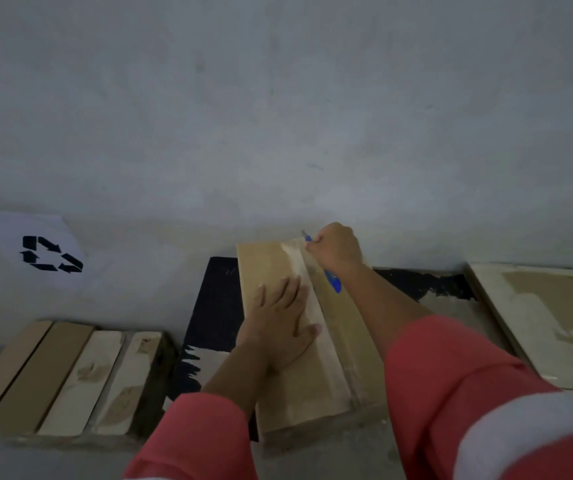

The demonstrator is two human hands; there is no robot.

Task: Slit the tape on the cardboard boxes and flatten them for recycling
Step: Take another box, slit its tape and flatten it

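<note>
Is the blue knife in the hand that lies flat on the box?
No, the left hand lies flat on the box; the right hand grips the blue knife.

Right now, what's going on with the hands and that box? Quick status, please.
Left hand flat on the cardboard box, open. Right hand grips the blue knife at the tape seam's far end. Nothing in the way.

A pale grey wall (278, 98) fills most of what I can see, rising straight off the floor. Low on the left, a white sheet (35, 251) printed with a black recycling symbol (51, 254) seems to be stuck or leaning against it. A black mat (214, 306) lies on the floor, near the wall.
</note>
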